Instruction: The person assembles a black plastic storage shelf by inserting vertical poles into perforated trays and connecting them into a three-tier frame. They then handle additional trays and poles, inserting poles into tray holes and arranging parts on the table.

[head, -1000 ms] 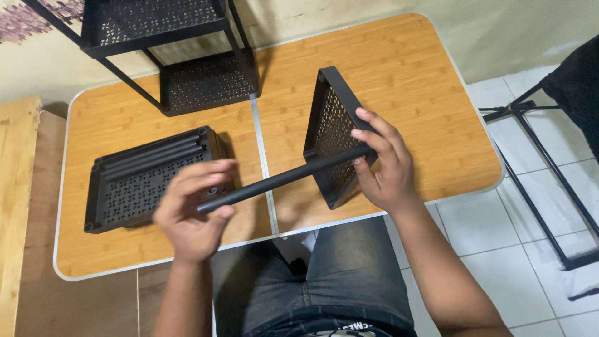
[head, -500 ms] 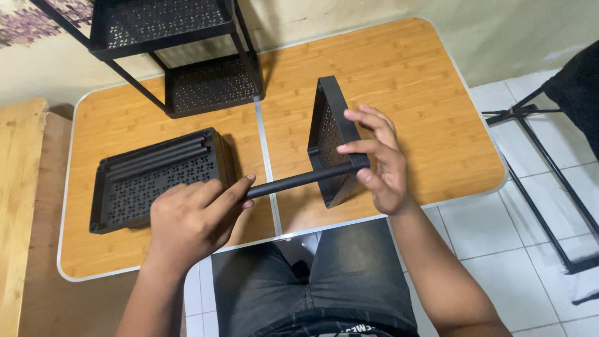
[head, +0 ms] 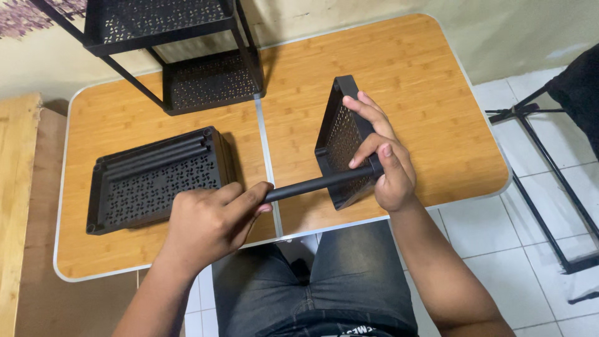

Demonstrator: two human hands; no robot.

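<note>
Your left hand [head: 209,221] is clamped around the black tube [head: 315,184], feeding it into the tilted perforated tray [head: 343,140], where your right hand [head: 384,159] grips both to steady the joint.

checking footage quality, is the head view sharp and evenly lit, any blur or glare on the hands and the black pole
Head view: soft, even light, no glare; left hand, right hand and black pole sharp; faint shadows beside the perforated shelf on the wooden table.
</note>
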